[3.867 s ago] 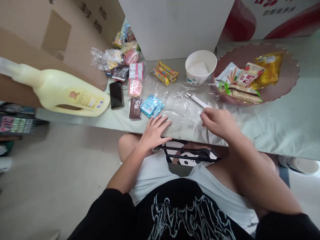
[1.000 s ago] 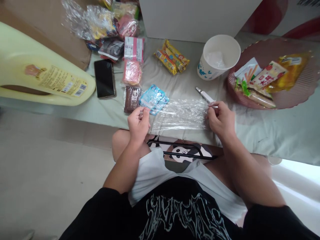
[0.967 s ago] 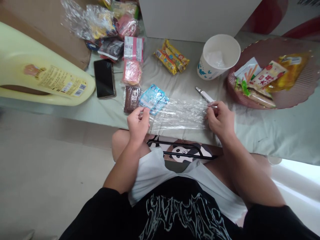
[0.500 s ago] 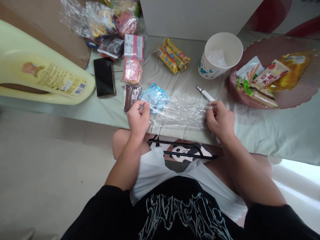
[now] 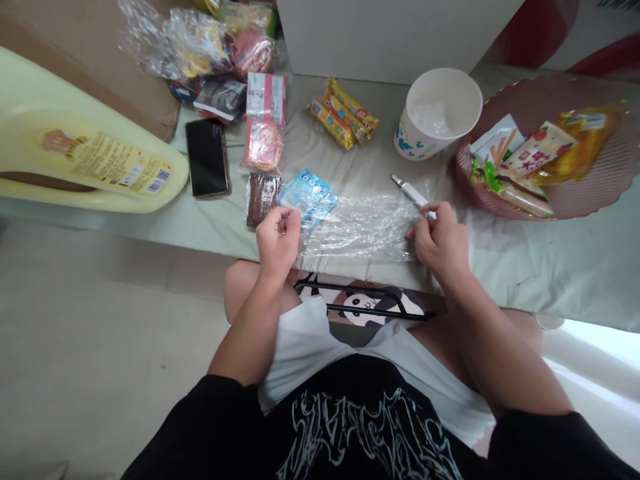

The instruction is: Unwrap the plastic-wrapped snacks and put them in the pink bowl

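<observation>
Head view: left grip point(image 5: 278, 243) and right grip point(image 5: 444, 243) flank clear plastic wrap point(image 5: 360, 230).

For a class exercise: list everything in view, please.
bottle: 1, pale yellow, left
boxes: 3, brown, white, red-white, back
phone: 1, black, beside bottle
heaped packets: uncountable, mixed, back left
packs: 2, pink-white, near phone
snack: 1, brown, beside packs
sachets: 2+, blue, beside snack
bars: 2+, yellow, back centre
cup: 1, white, beside bowl
bowl: 1, pink, right, holding packets
tool: 1, white, near cup
film: 1, clear, front centre
cloth: 1, pale green, tabletop
shirt: 1, black, torso
shorts: 1, white, lap
left hand: 1, bare, film's left end
right hand: 1, bare, tool's near end
</observation>
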`<state>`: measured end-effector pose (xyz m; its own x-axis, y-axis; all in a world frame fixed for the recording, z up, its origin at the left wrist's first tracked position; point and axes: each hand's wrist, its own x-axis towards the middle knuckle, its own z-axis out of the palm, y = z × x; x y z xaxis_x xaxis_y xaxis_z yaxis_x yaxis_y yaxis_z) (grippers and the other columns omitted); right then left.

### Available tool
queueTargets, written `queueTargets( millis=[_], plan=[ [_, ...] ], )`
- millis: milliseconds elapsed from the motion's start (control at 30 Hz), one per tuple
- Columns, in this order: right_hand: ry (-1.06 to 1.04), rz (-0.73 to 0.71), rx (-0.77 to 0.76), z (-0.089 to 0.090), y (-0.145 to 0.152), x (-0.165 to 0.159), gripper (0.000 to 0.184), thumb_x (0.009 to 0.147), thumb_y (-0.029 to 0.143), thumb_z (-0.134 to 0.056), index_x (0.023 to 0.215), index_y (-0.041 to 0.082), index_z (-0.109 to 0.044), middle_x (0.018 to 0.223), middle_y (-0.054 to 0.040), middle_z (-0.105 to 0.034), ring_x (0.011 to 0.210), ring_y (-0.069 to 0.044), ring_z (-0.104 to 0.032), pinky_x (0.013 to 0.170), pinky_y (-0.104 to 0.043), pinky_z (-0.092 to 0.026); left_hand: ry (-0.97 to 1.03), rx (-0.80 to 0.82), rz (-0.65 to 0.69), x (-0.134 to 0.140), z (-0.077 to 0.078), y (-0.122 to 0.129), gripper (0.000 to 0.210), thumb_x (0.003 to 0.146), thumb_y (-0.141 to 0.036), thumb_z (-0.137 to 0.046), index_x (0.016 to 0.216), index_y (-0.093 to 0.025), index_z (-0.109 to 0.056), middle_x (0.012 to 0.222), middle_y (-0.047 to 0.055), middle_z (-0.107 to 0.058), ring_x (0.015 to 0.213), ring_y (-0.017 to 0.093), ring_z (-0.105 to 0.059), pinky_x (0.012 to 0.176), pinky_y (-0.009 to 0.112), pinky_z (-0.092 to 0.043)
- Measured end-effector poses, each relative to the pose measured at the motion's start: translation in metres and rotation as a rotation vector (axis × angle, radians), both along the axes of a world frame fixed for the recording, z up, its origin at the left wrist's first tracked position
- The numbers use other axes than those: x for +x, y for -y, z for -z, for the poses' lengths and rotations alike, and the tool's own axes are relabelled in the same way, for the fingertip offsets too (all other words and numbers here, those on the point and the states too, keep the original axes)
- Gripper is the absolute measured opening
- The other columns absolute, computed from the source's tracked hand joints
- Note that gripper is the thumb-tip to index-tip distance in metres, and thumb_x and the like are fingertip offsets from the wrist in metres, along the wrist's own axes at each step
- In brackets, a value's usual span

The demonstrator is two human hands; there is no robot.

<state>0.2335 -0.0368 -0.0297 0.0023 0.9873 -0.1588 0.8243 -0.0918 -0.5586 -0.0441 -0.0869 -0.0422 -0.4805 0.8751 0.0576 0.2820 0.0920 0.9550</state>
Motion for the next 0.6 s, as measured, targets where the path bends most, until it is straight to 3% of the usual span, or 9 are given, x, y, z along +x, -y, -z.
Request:
queueTargets(
  millis=[100,167,367,467,600],
  plan=[
    [0.015,-0.011,-0.005,0.0,0.0,0.0,0.029,0.083,0.02,-0.047,0.111,0.025,-0.051,0.069,0.0003,-0.074,0.06,-0.025,-0.062,0.067,-0.035,-0.041,-0.057,-0.078,0.037,-0.001,-0.005,0.002,0.058,0.093,-0.046,-0.063,0.045,-0.02,-0.043,0.037,-0.004,-0.04,0.038,0.007,-0.037,0.042,0.025,-0.027],
    [0.026,-0.02,0.007,0.001,0.0,0.0,0.032,0.079,0.019,-0.048,0.111,0.025,-0.052,0.067,0.0001,-0.073,0.064,-0.027,-0.063,0.068,-0.036,-0.04,-0.052,-0.083,0.046,-0.003,-0.006,0.004,0.063,0.091,-0.046,-0.064,0.041,-0.019,-0.037,0.036,-0.004,-0.037,0.038,0.006,-0.034,0.043,0.025,-0.024],
    [-0.002,-0.032,0.038,0.005,0.001,0.003,0.036,0.074,0.018,-0.049,0.109,0.026,-0.053,0.064,0.0007,-0.071,0.065,-0.028,-0.063,0.066,-0.036,-0.038,0.231,-0.001,0.1,-0.008,0.002,0.005,0.012,0.075,-0.034,-0.063,0.072,-0.022,-0.063,0.046,-0.005,-0.052,0.04,0.009,-0.038,0.041,0.023,-0.027],
    [-0.009,-0.037,0.065,0.006,0.001,0.004,0.028,0.073,0.019,-0.049,0.099,0.027,-0.053,0.059,0.0018,-0.067,0.061,-0.026,-0.06,0.064,-0.035,-0.037,0.166,-0.007,0.05,-0.006,0.005,0.004,0.008,0.072,-0.029,-0.067,0.072,-0.022,-0.062,0.056,-0.004,-0.057,0.046,0.009,-0.046,0.044,0.022,-0.034],
    [0.009,-0.048,0.074,0.001,0.001,0.002,0.01,0.07,0.022,-0.052,0.076,0.028,-0.047,0.053,0.0029,-0.056,0.053,-0.021,-0.048,0.06,-0.033,-0.034,0.066,-0.069,0.022,-0.005,0.004,0.003,0.022,0.087,-0.04,-0.065,0.082,-0.02,-0.072,0.054,-0.002,-0.057,0.049,0.01,-0.052,0.049,0.023,-0.041]
  ],
)
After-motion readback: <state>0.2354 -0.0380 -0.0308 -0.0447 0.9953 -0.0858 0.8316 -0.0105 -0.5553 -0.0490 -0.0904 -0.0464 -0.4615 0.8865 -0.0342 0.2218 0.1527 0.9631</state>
